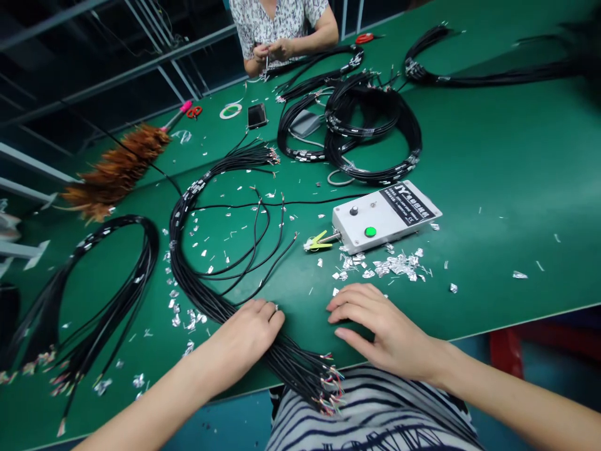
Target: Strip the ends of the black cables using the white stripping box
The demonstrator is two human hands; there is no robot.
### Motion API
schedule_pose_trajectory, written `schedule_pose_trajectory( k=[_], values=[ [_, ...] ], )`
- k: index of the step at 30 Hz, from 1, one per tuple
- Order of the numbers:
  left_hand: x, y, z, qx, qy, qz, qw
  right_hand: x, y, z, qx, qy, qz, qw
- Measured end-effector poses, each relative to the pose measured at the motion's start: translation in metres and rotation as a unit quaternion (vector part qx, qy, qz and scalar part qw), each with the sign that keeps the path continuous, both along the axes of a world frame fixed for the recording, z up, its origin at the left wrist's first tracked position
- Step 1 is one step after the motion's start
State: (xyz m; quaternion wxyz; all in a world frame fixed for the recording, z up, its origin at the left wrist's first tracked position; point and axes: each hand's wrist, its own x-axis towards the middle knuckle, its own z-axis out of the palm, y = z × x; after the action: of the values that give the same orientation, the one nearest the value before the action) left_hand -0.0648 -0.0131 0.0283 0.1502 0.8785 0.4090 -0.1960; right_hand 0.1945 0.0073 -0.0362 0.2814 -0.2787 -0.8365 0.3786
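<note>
My left hand (251,331) is curled over a thick bundle of black cables (206,300), close to the table's front edge. The bundle's near ends (328,388), stripped to thin coloured wires, hang out toward my lap. A few single cables (256,275) stray from the bundle to the right. Above the table edge, my right hand (375,322) is open, fingers apart and holding nothing. Beyond it sits a white control box (387,216) with a green button, a black knob and a yellow clip (320,241) on its left end. Scraps of silver foil (399,266) lie beside the box.
Coiled black cables (413,144) lie farther back, with another looped bundle (150,244) at left. A phone (256,116), a tape roll (230,111), red-handled scissors (194,113) and a brown feather duster (122,166) are toward the far edge. A co-worker (286,31) sits opposite.
</note>
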Motion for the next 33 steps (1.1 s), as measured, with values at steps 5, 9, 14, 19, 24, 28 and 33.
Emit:
schedule_pose_trajectory(
  k=[5, 9, 14, 19, 24, 28, 33],
  values=[
    [-0.007, 0.004, 0.001, 0.043, -0.197, 0.176, 0.964, 0.003, 0.006, 0.001, -0.053, 0.048, -0.073, 0.995],
    [0.014, 0.011, 0.000, 0.030, -0.326, 0.262, 0.908, -0.003, 0.010, 0.003, -0.152, 0.092, -0.114, 0.978],
    [0.047, 0.018, 0.000, 0.019, -0.394, 0.228, 0.890, -0.013, 0.014, 0.006, -0.261, 0.136, -0.116, 0.949],
    [0.057, 0.019, -0.001, 0.044, -0.436, 0.210, 0.874, -0.009, 0.016, 0.014, -0.300, 0.152, -0.133, 0.932],
    [0.062, 0.014, -0.009, 0.092, -0.467, 0.301, 0.826, -0.011, 0.016, 0.020, -0.300, 0.165, -0.138, 0.930],
    [0.068, 0.011, -0.014, 0.065, -0.501, 0.377, 0.776, -0.022, 0.017, 0.018, -0.322, 0.193, -0.160, 0.913],
    [0.070, 0.010, -0.016, 0.022, -0.533, 0.437, 0.724, -0.032, 0.020, 0.016, -0.346, 0.225, -0.165, 0.896]
  ],
)
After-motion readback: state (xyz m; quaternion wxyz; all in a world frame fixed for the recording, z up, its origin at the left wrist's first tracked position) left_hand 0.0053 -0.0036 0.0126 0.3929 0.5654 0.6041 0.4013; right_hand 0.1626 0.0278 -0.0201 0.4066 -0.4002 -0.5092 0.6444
